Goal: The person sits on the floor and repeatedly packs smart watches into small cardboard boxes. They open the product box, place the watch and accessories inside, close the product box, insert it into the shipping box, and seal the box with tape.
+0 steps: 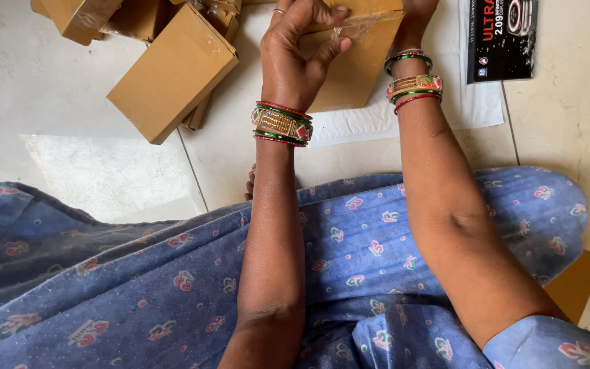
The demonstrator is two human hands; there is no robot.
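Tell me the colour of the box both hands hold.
Plain brown cardboard box, seen in the head view.

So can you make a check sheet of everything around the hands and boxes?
Surface: pale tiled floor.
Job's things: brown cardboard box with clear tape, on a white padded mailer.
Clutter: stack of plain brown cardboard boxes; black printed product box.
Grippers: left hand pinches the box's near edge; right hand mostly out of view, on the box.
Cables: nothing seen.
Surroundings: blue floral cloth over the lap.
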